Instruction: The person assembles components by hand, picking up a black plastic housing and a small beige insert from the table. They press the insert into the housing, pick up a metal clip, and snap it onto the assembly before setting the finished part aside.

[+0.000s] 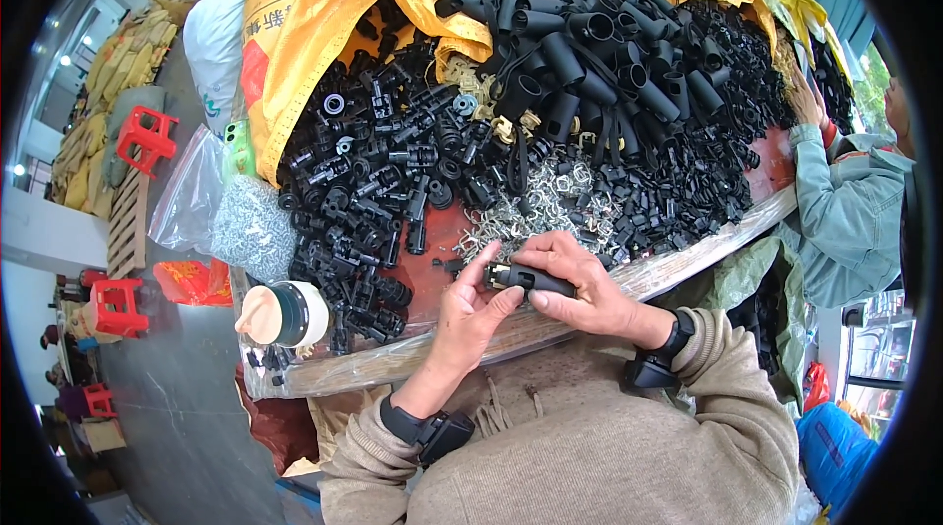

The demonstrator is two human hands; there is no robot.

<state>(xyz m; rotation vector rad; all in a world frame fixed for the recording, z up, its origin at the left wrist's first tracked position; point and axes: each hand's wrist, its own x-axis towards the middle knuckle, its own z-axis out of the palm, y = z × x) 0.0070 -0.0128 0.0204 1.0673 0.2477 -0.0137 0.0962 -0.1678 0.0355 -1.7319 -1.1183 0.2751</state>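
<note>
At the near edge of the counter (428,281): one black cylindrical piece (535,281), held crosswise between two bare hands. Left hand (467,319): thumb and fingers closed about the piece's left end, where a small brass-toned detail shows. Right hand (594,294): fingers over the top, thumb below, clamped on its right-hand part. The piece thus lies directly within both sets of fingers, raised in front of the loose stock.

Step in hand, by judgement: fitting or checking at the left end; the next move seems to call for a steady right hold and fine left-hand adjustment.

Just beyond: silvery metal clips (570,193), one loose heap. Left of these: black moulded assemblies (339,166), quantity large. Right: small black parts (688,196), piled. Farther back: black tubes (560,58), open-ended, jumbled; an orange-yellow sack (309,19), mouth open. Left end: one white tub (312,317), dark-banded; one clear bag of small pale pieces (253,235). Far right: a co-worker's hand (807,103), at the heap's edge.
</note>
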